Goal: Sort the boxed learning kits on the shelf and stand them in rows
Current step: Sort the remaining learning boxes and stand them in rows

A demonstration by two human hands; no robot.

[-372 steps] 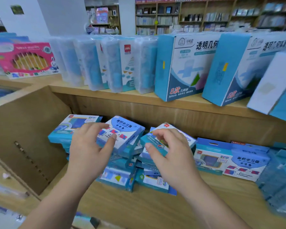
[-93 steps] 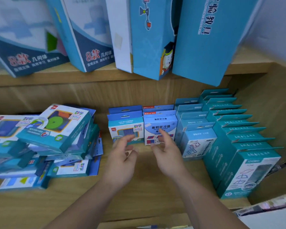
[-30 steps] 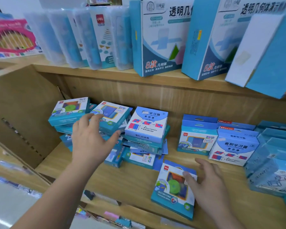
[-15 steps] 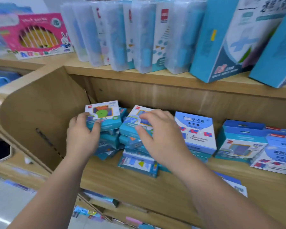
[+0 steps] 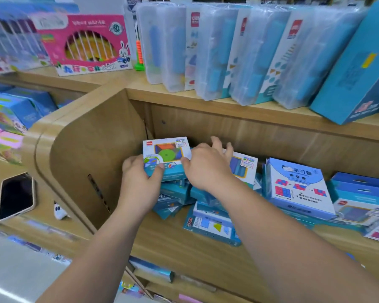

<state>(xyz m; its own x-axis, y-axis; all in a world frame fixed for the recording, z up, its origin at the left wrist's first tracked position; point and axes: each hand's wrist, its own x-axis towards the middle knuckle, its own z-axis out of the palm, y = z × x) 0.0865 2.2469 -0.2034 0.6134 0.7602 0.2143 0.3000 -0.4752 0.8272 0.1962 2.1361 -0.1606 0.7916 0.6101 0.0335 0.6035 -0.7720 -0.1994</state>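
Note:
A loose pile of small teal boxed kits [image 5: 177, 197] lies on the lower wooden shelf [image 5: 175, 243]. On top of it sits a kit with a green circle on its face [image 5: 165, 154]. My left hand [image 5: 138, 182] grips that kit's left front corner, thumb on its face. My right hand [image 5: 206, 167] holds its right edge and partly covers the neighbouring kit with a blue square [image 5: 242, 169]. A pale blue kit with red squares [image 5: 298, 186] lies flat on another stack to the right. Further right, kits stand upright [image 5: 359, 193].
The shelf's wooden side panel [image 5: 90, 162] stands close on the left. Clear plastic cases [image 5: 223, 53] and a pink toy box [image 5: 85, 44] stand on the upper shelf. A phone [image 5: 17, 195] and a small white object [image 5: 60, 212] lie on the ledge at the left.
My right hand moved left from the blue-square kit onto the green-circle kit's right edge. My left hand stays on that kit. The view moved closer and to the left.

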